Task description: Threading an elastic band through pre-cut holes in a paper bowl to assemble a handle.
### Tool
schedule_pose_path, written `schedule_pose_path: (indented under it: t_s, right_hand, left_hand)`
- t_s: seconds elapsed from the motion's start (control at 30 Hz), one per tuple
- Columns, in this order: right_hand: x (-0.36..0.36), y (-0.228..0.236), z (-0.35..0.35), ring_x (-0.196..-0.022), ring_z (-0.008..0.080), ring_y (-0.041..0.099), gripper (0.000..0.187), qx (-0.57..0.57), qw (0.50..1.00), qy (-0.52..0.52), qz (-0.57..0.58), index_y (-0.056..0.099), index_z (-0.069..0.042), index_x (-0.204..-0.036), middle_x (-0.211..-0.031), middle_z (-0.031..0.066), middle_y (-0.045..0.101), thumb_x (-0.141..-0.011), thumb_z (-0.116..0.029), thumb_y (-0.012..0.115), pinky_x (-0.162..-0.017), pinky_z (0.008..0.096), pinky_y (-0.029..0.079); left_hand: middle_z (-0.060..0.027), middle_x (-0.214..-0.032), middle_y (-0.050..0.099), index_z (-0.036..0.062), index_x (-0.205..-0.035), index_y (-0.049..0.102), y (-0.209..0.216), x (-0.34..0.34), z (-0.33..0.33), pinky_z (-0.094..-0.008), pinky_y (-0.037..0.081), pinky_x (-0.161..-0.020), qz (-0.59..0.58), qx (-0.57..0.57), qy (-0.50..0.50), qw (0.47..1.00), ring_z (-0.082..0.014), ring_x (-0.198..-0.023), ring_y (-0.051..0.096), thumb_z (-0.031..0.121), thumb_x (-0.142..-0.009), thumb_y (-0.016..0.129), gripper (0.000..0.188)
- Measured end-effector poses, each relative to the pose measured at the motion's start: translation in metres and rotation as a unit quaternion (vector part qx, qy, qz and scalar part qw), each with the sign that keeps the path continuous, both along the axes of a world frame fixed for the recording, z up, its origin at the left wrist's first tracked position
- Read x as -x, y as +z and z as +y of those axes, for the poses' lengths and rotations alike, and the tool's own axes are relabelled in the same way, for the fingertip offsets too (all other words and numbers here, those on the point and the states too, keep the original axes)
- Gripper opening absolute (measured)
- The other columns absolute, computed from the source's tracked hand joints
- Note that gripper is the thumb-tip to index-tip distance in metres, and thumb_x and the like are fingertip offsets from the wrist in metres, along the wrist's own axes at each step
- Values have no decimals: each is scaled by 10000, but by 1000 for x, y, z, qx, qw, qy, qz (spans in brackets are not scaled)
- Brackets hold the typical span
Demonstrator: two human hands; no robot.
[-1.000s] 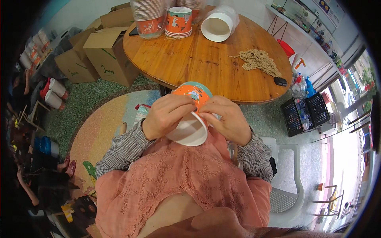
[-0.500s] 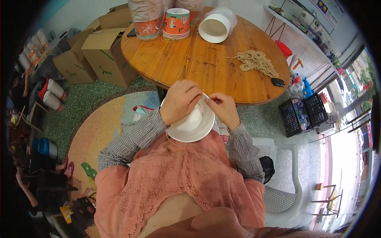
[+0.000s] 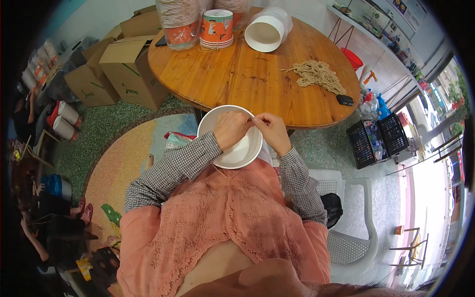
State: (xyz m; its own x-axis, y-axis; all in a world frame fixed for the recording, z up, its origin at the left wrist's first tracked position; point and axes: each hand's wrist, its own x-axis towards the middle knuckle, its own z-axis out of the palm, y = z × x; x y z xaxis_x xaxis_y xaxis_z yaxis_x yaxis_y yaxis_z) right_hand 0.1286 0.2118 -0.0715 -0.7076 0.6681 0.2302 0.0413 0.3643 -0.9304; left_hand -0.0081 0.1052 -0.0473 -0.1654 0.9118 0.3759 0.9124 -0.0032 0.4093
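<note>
White bucket now mouth-up, printed side hidden versus earlier. Left hand, right hand: fingertips together at its rim; can't tell grip. Twine on wooden table, cartons beside.

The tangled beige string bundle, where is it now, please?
In the head view, the tangled beige string bundle lies on the right side of the round brown wooden table, just beyond a small black object.

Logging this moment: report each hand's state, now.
Left hand: curled over the tub; whether it holds anything cannot be told.
Right hand: closed in a pinch near the tub's rim; what it pinches cannot be told.
</note>
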Motion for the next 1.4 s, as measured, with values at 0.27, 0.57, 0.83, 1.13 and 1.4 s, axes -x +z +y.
schedule_pose_path:
  t_s: [0.27,0.57,0.83,1.13,1.4]
  right_hand:
    - [-21,14,4,-647,83,573,278,159,984,82,1,621,43,-1029,-791,32,626,-860,-175,662,-576,213,459]
    - [-32,42,13,-553,71,545,212,-38,990,20,-133,627,24,-922,-626,15,570,-822,-155,681,-497,205,449]
    - [-35,34,12,-463,74,523,118,144,989,26,-9,601,-6,-884,-702,31,638,-872,-121,624,-417,212,400]
    - [-50,77,-61,-639,37,547,140,209,960,187,-22,571,-4,-1021,-901,55,656,-897,-67,578,-537,185,439]
    - [-28,79,-61,-890,225,656,281,-286,954,85,26,585,-31,-1147,-1018,108,662,-866,-45,590,-764,302,506]
  left_hand:
    - [-153,-780,628,11,-792,660,21,8,-13,-423,482,-633,-49,-59,-52,996,-327,-706,615,160,-817,613,158]
    - [-110,-865,591,-2,-843,626,28,16,-12,-359,494,-665,-26,-190,-154,969,-281,-747,605,102,-816,630,108]
    - [-73,-786,628,-19,-876,583,29,12,12,-263,484,-599,-318,-20,-176,931,-136,-653,601,110,-902,572,132]
    - [-67,-809,651,16,-926,543,10,0,33,-220,472,-578,-523,32,-195,829,-90,-642,590,156,-951,519,144]
    - [-45,-846,625,-3,-959,569,12,4,47,-234,503,-653,-635,116,-281,710,-103,-725,599,140,-943,558,145]
